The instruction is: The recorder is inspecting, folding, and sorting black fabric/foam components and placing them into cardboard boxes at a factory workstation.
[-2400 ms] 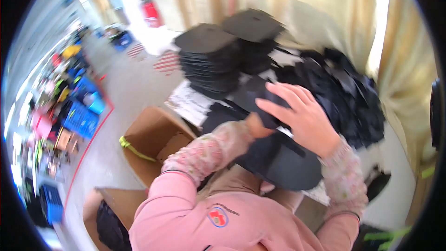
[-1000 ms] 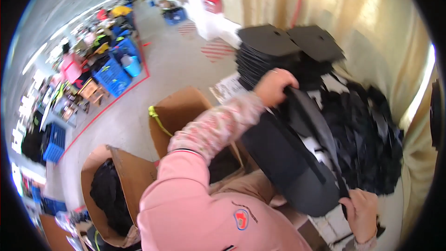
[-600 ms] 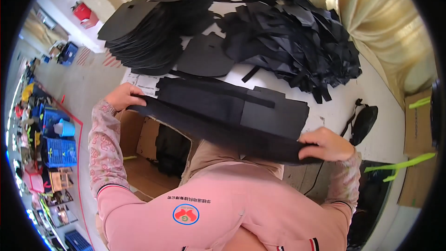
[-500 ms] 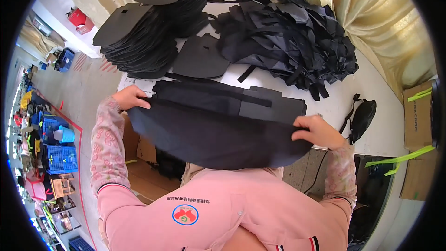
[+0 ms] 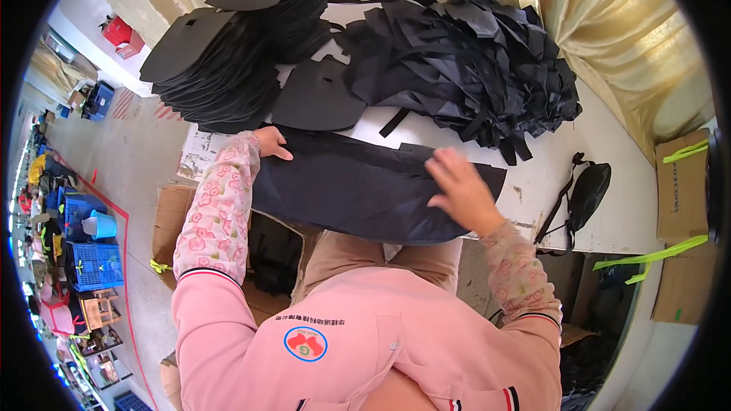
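A black fabric panel (image 5: 343, 190) lies spread along the near edge of the white table, on top of other dark pieces. Its lower part hangs toward my lap. At the panel's far left corner rests my left hand (image 5: 272, 142), with its thumb apart from the fingers. Over the right part of the cloth, my right hand (image 5: 461, 189) is open, fingers spread and slightly blurred. A strip of the dark pieces beneath (image 5: 491, 176) shows past the panel's right end.
Tall stacks of dark grey shaped sheets (image 5: 205, 68) stand at the far left, with one loose sheet (image 5: 320, 99) beside them. A heap of black fabric pieces (image 5: 464, 61) fills the back. A black strapped pouch (image 5: 590, 196) lies right. Cardboard boxes (image 5: 681, 190) stand beyond the table.
The fabric panel came down from between my raised hands and now lies flat over the dark pieces. My left hand moved right and away from me; my right hand let go and moved left.
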### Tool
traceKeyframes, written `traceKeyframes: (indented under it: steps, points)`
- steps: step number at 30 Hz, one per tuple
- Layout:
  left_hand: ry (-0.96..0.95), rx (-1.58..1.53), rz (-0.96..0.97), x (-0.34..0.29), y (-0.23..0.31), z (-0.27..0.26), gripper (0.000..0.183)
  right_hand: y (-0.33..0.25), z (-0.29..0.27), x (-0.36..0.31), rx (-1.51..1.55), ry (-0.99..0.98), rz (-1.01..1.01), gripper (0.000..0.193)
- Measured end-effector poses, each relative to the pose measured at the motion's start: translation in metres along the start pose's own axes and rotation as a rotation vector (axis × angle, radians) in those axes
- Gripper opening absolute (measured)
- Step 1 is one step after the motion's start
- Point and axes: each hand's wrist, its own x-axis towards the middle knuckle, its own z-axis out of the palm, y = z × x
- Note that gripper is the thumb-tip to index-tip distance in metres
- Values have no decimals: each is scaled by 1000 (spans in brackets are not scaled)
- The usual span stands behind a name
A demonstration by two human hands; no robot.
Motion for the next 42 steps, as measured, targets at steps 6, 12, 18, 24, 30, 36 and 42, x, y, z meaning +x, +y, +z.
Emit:
traceKeyframes:
  steps: [6,12,18,24,30,36,42]
  points:
    - [-8,-242,-299,-14,-20,-8,38,-1,43,-20,1,-207,-81,83]
    - [195,-448,-158,-68,32,-43,16,-8,15,1,-46,-238,-83,70]
    - [549,-480,399,-86,168,-32,14,-89,-2,103,1256,-46,166,46]
    - [889,-579,376,-50,172,-32,15,-74,37,128,1515,-76,285,17]
    - [627,300,82,31,82,27,66,-65,50,113,1385,-15,415,14]
    - [508,213,170,40,64,6,61,-65,48,110,1375,-54,403,14]
    - [880,7,131,5,76,-17,54,-60,60,108,1302,128,403,11]
